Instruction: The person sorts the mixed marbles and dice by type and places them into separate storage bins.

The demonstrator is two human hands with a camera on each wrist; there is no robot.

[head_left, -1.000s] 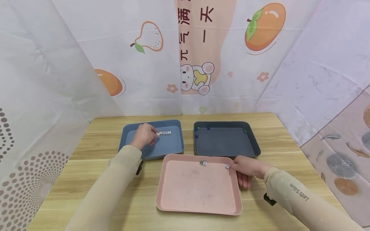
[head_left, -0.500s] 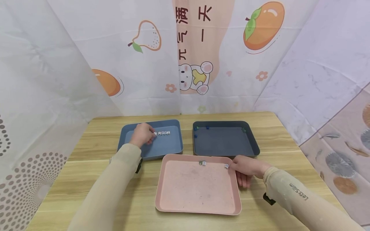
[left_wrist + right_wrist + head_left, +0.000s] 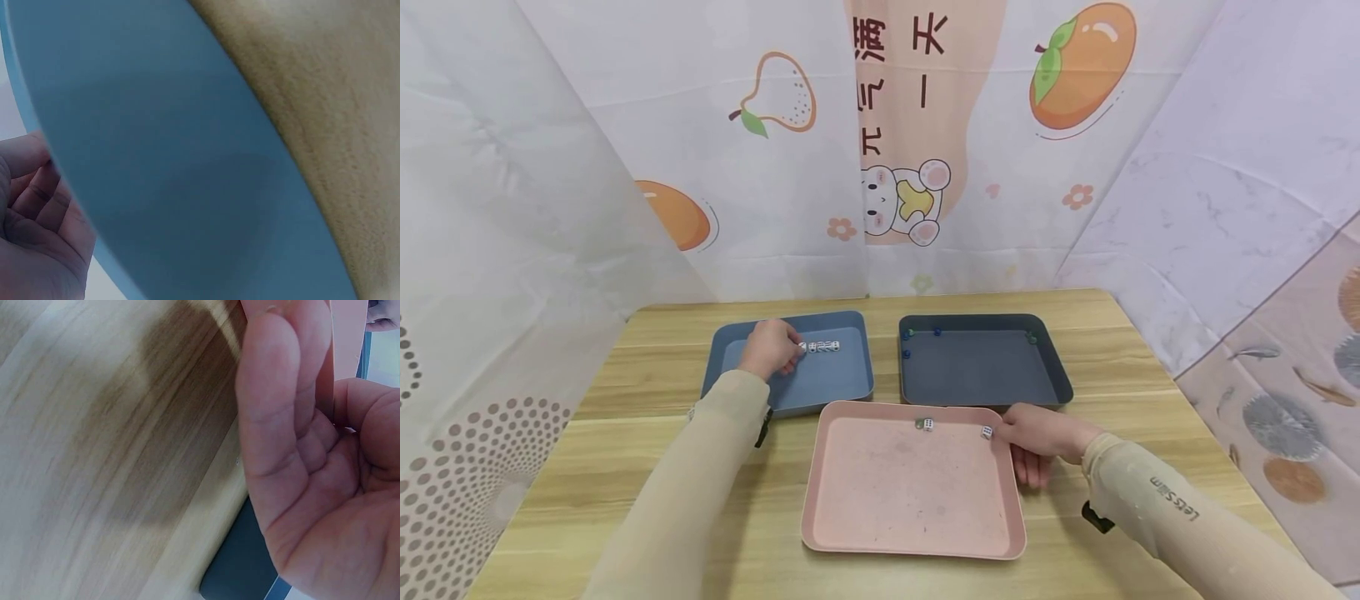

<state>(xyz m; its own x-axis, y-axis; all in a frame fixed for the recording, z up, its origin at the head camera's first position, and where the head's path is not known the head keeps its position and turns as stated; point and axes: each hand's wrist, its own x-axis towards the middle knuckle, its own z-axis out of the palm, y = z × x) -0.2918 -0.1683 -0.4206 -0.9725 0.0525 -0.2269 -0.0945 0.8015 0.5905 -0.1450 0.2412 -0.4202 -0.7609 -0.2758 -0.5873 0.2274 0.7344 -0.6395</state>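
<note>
In the head view my left hand (image 3: 769, 348) is inside the blue tray (image 3: 831, 392), its thumb and index fingertips pinching a white die (image 3: 802, 347). That die lies at the left end of a short row of white dice (image 3: 824, 346), a small gap from them. In the left wrist view the tray's wall (image 3: 150, 125) hides the fingertips and the die. My right hand (image 3: 1041, 433) grips the right wall of the pink tray (image 3: 910, 540), thumb on the inner side and fingers outside. A white die (image 3: 987, 432) sits close to that thumb.
A dark grey tray (image 3: 988, 367) stands behind the pink one, with small blue pieces (image 3: 907, 354) and green pieces (image 3: 1032, 337) near its walls. Another white die (image 3: 928, 425) and a green piece (image 3: 919, 423) lie along the pink tray's far wall. The table (image 3: 647, 392) is wooden.
The pinched die has shifted slightly left, away from the row, and turned a little. My right hand keeps its grip on the pink tray. The head view has drifted slightly.
</note>
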